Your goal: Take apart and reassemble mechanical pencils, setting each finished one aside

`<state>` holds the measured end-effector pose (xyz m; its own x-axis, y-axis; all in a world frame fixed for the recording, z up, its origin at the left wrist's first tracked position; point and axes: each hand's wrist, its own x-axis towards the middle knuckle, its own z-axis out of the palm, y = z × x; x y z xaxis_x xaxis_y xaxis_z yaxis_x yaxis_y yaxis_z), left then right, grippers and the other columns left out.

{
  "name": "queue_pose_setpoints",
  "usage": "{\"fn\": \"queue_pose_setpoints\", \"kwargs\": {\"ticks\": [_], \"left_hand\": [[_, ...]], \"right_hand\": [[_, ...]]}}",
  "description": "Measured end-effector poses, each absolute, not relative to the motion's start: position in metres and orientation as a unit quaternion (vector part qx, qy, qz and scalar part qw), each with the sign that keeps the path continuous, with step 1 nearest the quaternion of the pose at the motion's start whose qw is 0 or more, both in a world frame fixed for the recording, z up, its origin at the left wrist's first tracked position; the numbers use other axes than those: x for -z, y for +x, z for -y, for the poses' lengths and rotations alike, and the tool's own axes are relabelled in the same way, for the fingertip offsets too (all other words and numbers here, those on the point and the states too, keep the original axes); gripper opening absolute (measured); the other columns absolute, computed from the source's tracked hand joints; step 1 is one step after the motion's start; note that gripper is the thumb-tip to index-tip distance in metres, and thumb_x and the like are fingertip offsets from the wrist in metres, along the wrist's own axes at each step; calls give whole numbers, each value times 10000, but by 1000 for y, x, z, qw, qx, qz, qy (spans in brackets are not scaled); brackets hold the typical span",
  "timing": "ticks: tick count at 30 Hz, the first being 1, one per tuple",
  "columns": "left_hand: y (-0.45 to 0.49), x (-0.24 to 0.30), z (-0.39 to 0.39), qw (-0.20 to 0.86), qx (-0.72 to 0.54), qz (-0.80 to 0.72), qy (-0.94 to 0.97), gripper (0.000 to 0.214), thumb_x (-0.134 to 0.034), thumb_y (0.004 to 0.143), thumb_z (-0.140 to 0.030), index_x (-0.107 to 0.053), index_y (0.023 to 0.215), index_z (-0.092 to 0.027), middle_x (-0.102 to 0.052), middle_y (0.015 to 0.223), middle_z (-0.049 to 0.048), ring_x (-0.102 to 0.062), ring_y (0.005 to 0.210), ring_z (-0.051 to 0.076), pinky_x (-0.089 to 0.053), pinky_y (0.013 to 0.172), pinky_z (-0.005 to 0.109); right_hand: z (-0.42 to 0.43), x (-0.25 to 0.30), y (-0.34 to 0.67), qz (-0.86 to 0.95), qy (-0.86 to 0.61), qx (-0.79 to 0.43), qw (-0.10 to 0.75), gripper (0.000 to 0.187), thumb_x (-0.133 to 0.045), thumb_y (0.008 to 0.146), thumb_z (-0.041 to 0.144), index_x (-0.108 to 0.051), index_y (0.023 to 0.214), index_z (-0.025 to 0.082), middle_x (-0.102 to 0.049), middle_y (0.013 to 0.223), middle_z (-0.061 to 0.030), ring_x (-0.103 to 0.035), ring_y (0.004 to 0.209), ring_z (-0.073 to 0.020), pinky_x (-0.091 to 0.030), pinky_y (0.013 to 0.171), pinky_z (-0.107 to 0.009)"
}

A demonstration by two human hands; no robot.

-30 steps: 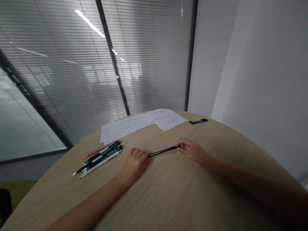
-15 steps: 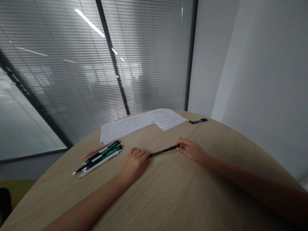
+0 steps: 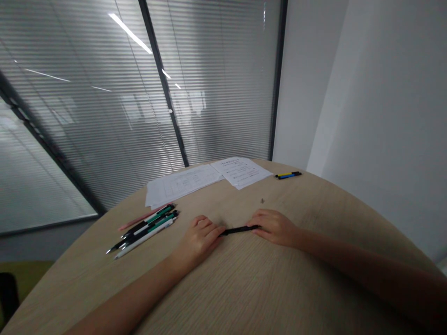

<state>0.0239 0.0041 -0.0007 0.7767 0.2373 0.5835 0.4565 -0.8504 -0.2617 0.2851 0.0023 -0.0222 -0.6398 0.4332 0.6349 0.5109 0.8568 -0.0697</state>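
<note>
A slim black pen (image 3: 240,230) lies crosswise between my two hands, low over the tabletop. My left hand (image 3: 201,238) is closed around its left end, so that tip is hidden under the fingers. The fingers of my right hand (image 3: 274,226) pinch the other end. Just beyond my right hand, a tiny dark piece (image 3: 262,201) rests on the table; it is too small to make out. Left of my left hand lies a group of several pens (image 3: 148,229), green-and-black, white and pink.
The round wooden table (image 3: 223,288) has printed paper sheets (image 3: 240,172) and more papers (image 3: 181,184) at its far side. Two pens, yellow and blue (image 3: 288,175), lie at the far right. A glass partition with blinds (image 3: 223,93) stands behind.
My right hand has come down toward me and slightly left, nearer my left hand. The pen is more level, and less of it shows. My left hand has shifted slightly right.
</note>
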Motion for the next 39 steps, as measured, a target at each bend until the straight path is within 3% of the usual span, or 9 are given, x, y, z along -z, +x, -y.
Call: {"fn": "queue_pose_setpoints", "kwargs": {"ticks": [8, 14, 19, 28, 33, 39], "left_hand": [[28, -3, 4, 234, 244, 185, -923, 185, -388, 888, -129, -559, 957, -139, -649, 707, 26, -537, 649, 152, -387, 737, 336], [23, 0, -5, 178, 284, 284, -898, 232, -362, 896, -200, -583, 920, -132, -653, 682, 46, -564, 644, 171, -388, 675, 332], [21, 3, -9, 147, 263, 319, -899, 222, -381, 876, -206, -588, 927, -144, -671, 725, 56, -583, 688, 184, -390, 698, 346], [21, 4, -9, 143, 257, 342, -892, 214, -389, 860, -198, -587, 928, -151, -682, 761, 63, -598, 701, 188, -398, 704, 357], [20, 6, -11, 148, 246, 349, -892, 212, -392, 860, -195, -591, 927, -163, -687, 789, 60, -599, 714, 185, -397, 727, 361], [20, 4, -12, 161, 256, 332, -893, 225, -374, 868, -200, -589, 910, -148, -680, 749, 60, -598, 675, 187, -406, 685, 356]], "right_hand": [[-1, 19, 284, 895, -258, 50, 359, 173, -480, 840, 243, -587, 958, 175, -647, 854, -72, -577, 824, -171, -472, 736, -307], [-24, 25, 297, 741, -475, -8, 474, 247, -401, 845, 200, -559, 1035, 206, -619, 1026, -75, -538, 997, -193, -408, 901, -409], [-46, 37, 303, 737, -538, -44, 408, 350, -467, 743, 113, -578, 1066, 192, -599, 1118, -88, -532, 1048, -213, -383, 942, -428], [-45, 35, 304, 710, -590, -129, 361, 244, -480, 713, 53, -652, 827, 184, -676, 880, -49, -615, 789, -154, -472, 775, -309], [-41, 32, 300, 687, -573, -178, 410, 175, -505, 731, 102, -618, 845, 172, -659, 855, -45, -608, 762, -134, -480, 751, -289], [-35, 30, 293, 738, -448, -195, 466, 136, -533, 713, 110, -551, 827, 183, -593, 817, -15, -585, 728, -113, -495, 707, -268]]}}
